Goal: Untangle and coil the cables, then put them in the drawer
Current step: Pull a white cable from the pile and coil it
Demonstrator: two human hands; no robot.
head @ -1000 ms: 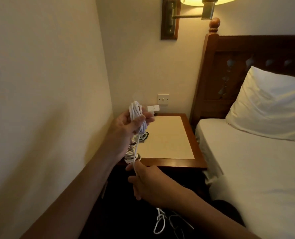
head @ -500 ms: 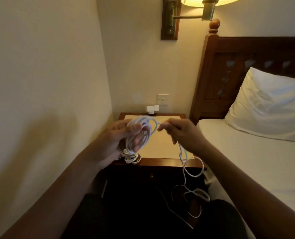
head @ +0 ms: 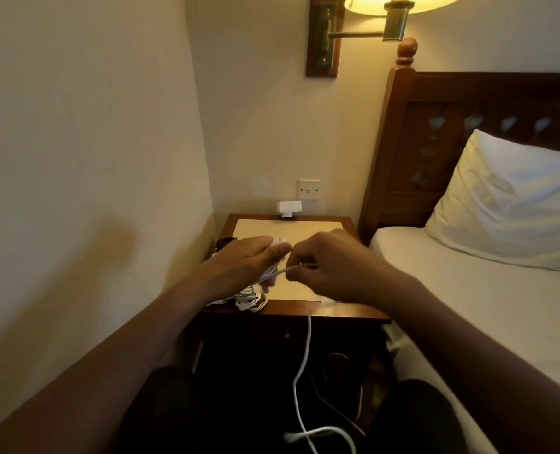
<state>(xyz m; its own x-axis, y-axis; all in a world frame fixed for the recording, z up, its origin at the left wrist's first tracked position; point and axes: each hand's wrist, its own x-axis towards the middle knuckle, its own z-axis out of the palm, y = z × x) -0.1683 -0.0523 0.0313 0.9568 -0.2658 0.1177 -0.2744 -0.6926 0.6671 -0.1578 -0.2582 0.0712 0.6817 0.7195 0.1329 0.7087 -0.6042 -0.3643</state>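
Bed (head: 468, 306), right, with white pillow (head: 508, 204). Wooden nightstand (head: 304, 310), centre, against the far wall. Left hand (head: 242, 260): fingers together, curled over loops of white cable (head: 307, 342) above the nightstand's near left corner. Right hand (head: 331, 267): fingertips pinching one strand; slack hangs in front. Cable bundle (head: 249, 298) lies beneath the left hand. White adapter (head: 289, 208), far edge.
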